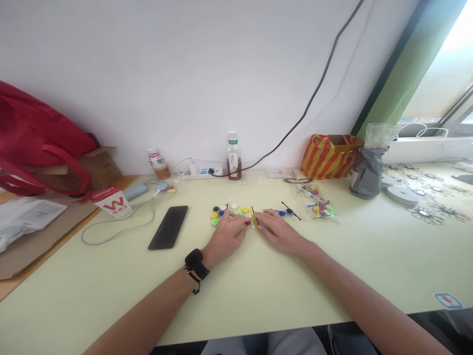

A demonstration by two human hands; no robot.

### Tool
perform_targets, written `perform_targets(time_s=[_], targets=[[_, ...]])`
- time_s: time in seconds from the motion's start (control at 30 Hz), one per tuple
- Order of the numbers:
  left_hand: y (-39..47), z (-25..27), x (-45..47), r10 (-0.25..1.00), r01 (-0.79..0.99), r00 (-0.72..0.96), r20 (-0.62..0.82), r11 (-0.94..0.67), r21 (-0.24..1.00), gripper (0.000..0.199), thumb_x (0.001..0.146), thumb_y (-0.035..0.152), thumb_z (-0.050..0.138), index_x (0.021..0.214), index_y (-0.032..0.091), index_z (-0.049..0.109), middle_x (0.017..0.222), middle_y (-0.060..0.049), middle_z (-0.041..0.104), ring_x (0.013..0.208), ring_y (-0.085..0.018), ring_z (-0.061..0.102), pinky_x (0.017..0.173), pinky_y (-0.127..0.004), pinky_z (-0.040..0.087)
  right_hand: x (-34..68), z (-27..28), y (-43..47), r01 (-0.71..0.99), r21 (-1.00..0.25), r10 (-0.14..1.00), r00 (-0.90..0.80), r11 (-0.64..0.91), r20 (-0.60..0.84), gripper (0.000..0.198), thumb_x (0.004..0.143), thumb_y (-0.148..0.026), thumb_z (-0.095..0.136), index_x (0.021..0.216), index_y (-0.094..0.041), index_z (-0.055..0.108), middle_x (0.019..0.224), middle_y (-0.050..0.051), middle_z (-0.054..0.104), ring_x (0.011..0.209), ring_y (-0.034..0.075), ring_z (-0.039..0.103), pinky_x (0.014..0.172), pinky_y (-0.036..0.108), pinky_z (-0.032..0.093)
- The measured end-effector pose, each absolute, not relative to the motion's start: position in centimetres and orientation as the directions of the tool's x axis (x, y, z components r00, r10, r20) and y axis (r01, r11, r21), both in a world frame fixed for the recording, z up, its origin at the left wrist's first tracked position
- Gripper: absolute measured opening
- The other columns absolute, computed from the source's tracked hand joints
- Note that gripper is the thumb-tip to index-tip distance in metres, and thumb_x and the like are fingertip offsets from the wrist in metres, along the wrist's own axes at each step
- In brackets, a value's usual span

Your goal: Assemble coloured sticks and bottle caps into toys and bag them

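Note:
My left hand (227,234), with a black watch (195,263) on its wrist, is closed, its fingertips at a small bundle of thin coloured plastic strips (252,217). On the other side of the bundle is my right hand (281,233), its fingers bent together against the strips. Yellow, green and red show along the bundle's edge; the fingers hide part of it. Small round plastic pieces (215,222) in several colours lie just beyond my left hand. Beyond my right hand are blue pieces with thin black arms (290,212).
A black phone (168,228) lies at left, near a white cable and a red-and-white box (112,203). Two bottles, one brown (234,160), stand by a power strip at the wall. Bagged coloured parts (318,203), a striped bag (327,157) and grey discs (402,195) are at right.

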State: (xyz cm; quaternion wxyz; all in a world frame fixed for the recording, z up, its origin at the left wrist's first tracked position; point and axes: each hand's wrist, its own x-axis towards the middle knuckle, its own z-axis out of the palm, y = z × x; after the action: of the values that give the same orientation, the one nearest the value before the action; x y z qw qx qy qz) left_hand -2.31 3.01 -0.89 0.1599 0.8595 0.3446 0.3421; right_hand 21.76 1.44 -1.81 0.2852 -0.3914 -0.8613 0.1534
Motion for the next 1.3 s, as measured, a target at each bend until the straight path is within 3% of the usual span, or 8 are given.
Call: perform_targets(time_s=[0.17, 0.43, 0.57, 0.7, 0.83, 0.97, 1.13, 1.3], targets=[[2.8, -0.9, -2.1, 0.687, 0.465, 0.57, 0.45, -0.722, 0.513, 0.025, 0.1, 0.024, 0.055, 0.117, 0.03, 0.072, 0.107, -0.004, 0.072, 0.106, -0.027, 0.057, 0.099, -0.05, 0.046, 22.3, -2.3, 2.0, 0.588, -0.52, 0.785, -0.455, 0.62, 0.421, 0.035, 0.103, -0.018, 0.042, 0.129, -0.024, 0.063, 0.123, 0.011, 0.069, 0.118, 0.028, 0.057, 0.104, 0.048, 0.047], [2.7, -0.7, -2.1, 0.706, 0.482, 0.586, 0.397, -0.698, 0.529, 0.018, 0.101, 0.027, 0.057, 0.109, 0.025, 0.072, 0.11, -0.006, 0.069, 0.11, -0.027, 0.059, 0.099, -0.045, 0.048, 22.7, -2.7, 2.6, 0.658, -0.522, 0.838, -0.377, 0.543, 0.395, 0.025, 0.098, -0.013, 0.049, 0.098, -0.021, 0.072, 0.099, 0.01, 0.069, 0.1, 0.026, 0.06, 0.092, 0.042, 0.049], [2.4, -0.4, -1.9, 0.68, 0.442, 0.622, 0.389, -0.715, 0.542, 0.013, 0.099, 0.029, 0.062, 0.108, 0.025, 0.072, 0.112, -0.005, 0.072, 0.109, -0.026, 0.058, 0.1, -0.044, 0.047, 22.7, -2.8, 2.7, 0.613, -0.566, 0.832, -0.365, 0.552, 0.417, 0.024, 0.095, -0.008, 0.05, 0.097, -0.021, 0.07, 0.1, 0.009, 0.07, 0.101, 0.025, 0.061, 0.091, 0.041, 0.049], [1.7, 0.2, -1.8, 0.631, 0.39, 0.696, 0.342, -0.733, 0.558, 0.012, 0.095, 0.031, 0.069, 0.106, 0.026, 0.071, 0.127, -0.003, 0.07, 0.119, -0.025, 0.056, 0.106, -0.042, 0.046, 22.4, -3.0, 2.9, 0.528, -0.647, 0.835, -0.338, 0.55, 0.434, 0.023, 0.093, -0.008, 0.049, 0.098, -0.022, 0.067, 0.099, 0.007, 0.07, 0.096, 0.022, 0.063, 0.087, 0.038, 0.05], [1.3, 0.6, -1.7, 0.63, 0.396, 0.721, 0.289, -0.717, 0.574, 0.011, 0.095, 0.03, 0.068, 0.106, 0.026, 0.069, 0.125, -0.004, 0.07, 0.123, -0.027, 0.054, 0.105, -0.043, 0.047, 22.2, -3.0, 3.0, 0.431, -0.749, 0.863, -0.293, 0.503, 0.411, 0.017, 0.095, -0.015, 0.049, 0.099, -0.022, 0.064, 0.103, 0.007, 0.07, 0.092, 0.021, 0.066, 0.083, 0.036, 0.053], [1.3, 0.5, -1.8, 0.647, 0.402, 0.708, 0.283, -0.698, 0.592, 0.011, 0.095, 0.03, 0.067, 0.105, 0.026, 0.069, 0.123, -0.007, 0.069, 0.127, -0.028, 0.054, 0.107, -0.044, 0.047, 22.2, -2.3, 2.9, 0.366, -0.819, 0.894, -0.253, 0.442, 0.369, 0.013, 0.098, -0.028, 0.054, 0.1, -0.023, 0.066, 0.113, 0.009, 0.072, 0.101, 0.022, 0.068, 0.088, 0.037, 0.054], [1.4, 0.6, -1.7, 0.647, 0.395, 0.714, 0.267, -0.687, 0.61, 0.011, 0.096, 0.031, 0.065, 0.105, 0.025, 0.067, 0.134, -0.009, 0.064, 0.136, -0.028, 0.05, 0.112, -0.044, 0.044, 22.4, -1.2, 2.9, 0.282, -0.894, 0.936, -0.17, 0.347, 0.31, 0.024, 0.097, -0.045, 0.06, 0.1, -0.023, 0.068, 0.115, 0.01, 0.073, 0.11, 0.025, 0.066, 0.095, 0.041, 0.052], [1.4, 0.5, -1.7, 0.654, 0.36, 0.694, 0.3, -0.677, 0.642, 0.009, 0.097, 0.03, 0.064, 0.104, 0.025, 0.065, 0.124, -0.008, 0.069, 0.137, -0.027, 0.049, 0.114, -0.045, 0.041, 22.5, -0.1, 2.5, 0.1, -0.959, 0.958, -0.141, 0.267, 0.252, 0.032, 0.095, -0.054, 0.062, 0.098, -0.023, 0.062, 0.106, 0.008, 0.072, 0.104, 0.022, 0.065, 0.096, 0.04, 0.048]])
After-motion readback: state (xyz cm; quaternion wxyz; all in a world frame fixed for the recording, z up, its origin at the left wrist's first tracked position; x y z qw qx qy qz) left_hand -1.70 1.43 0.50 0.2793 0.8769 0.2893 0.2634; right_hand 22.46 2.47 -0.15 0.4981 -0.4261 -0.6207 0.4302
